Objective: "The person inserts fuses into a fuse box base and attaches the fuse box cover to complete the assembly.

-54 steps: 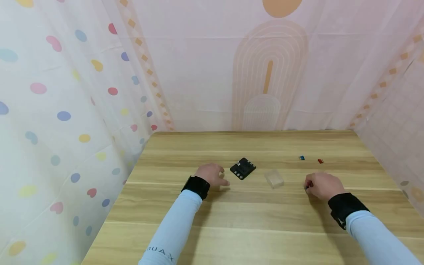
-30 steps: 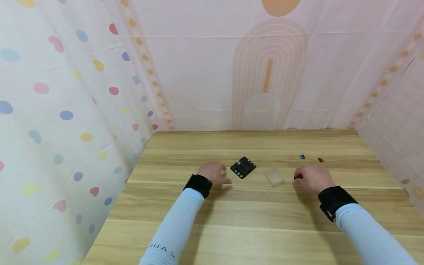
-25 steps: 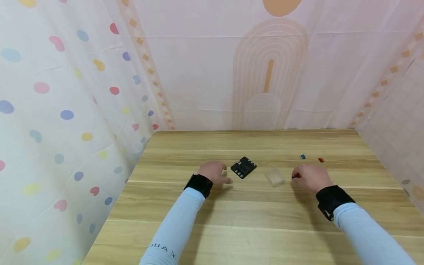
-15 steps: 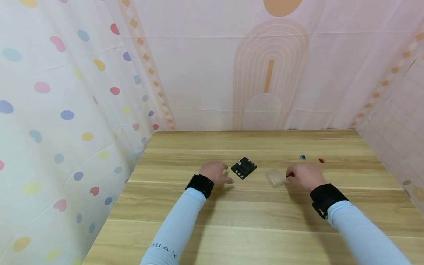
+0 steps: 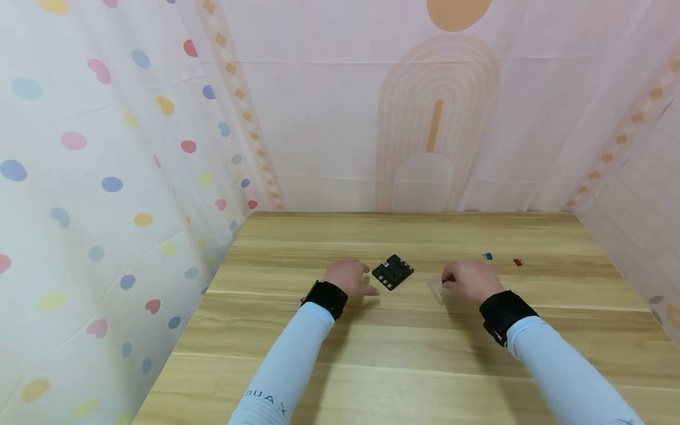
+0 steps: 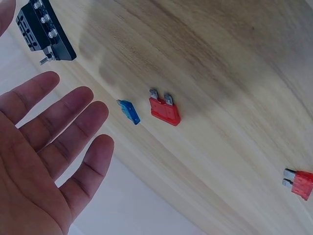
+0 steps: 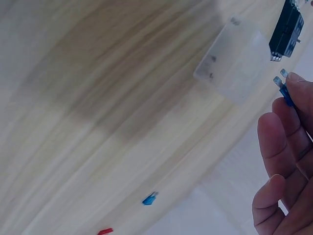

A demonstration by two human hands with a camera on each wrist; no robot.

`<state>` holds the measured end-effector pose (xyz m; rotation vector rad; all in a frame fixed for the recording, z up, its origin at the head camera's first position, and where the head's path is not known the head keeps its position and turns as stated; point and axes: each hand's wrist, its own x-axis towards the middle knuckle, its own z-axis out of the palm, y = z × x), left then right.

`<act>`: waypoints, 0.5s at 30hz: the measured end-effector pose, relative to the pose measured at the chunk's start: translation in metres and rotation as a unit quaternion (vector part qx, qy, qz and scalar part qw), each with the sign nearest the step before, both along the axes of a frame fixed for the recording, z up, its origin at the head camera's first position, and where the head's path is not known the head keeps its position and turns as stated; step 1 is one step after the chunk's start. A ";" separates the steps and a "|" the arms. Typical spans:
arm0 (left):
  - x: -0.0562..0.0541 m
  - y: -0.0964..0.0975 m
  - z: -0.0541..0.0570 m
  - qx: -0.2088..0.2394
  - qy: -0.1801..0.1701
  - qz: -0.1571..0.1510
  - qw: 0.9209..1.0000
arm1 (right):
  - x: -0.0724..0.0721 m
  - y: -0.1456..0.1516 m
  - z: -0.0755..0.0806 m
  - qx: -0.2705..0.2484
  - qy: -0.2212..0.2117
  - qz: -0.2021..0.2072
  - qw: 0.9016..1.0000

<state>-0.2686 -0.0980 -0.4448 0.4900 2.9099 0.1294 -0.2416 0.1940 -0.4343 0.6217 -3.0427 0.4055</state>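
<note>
My right hand point(image 5: 471, 280) pinches a blue blade fuse point(image 7: 286, 95) between thumb and fingertips; its two metal prongs stick out past them in the right wrist view. In the head view this hand hovers at the clear plastic cover point(image 5: 434, 289) and partly hides it. Left of that lies a black fuse block point(image 5: 392, 272) with metal studs along one edge. My left hand point(image 5: 350, 278) is beside the block's left side, fingers spread and holding nothing. The left wrist view shows a blue fuse point(image 6: 129, 112), a red blade fuse point(image 6: 165, 110) and another red fuse at the right edge.
A blue fuse point(image 5: 487, 256) and a red fuse point(image 5: 518, 262) lie on the wooden table point(image 5: 393, 366), beyond and to the right of my right hand. A patterned curtain point(image 5: 329, 130) hangs behind the table's far edge, another along the left.
My right hand has moved left with the fuse, from the right part of the table to the clear cover. The left hand has stayed almost in place.
</note>
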 end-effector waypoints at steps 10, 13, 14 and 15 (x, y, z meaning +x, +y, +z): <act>0.001 0.009 0.000 -0.011 0.016 -0.011 1.000 | -0.007 -0.018 0.004 0.000 -0.005 0.010 1.000; 0.001 0.011 0.001 -0.017 0.022 -0.016 0.999 | -0.010 -0.022 0.004 0.001 0.004 0.017 1.000; 0.001 0.013 0.002 -0.016 0.024 -0.018 0.999 | -0.010 -0.024 0.005 0.001 0.006 0.018 1.000; 0.001 0.014 0.002 -0.017 0.024 -0.018 0.999 | -0.011 -0.025 0.005 0.002 0.007 0.018 1.000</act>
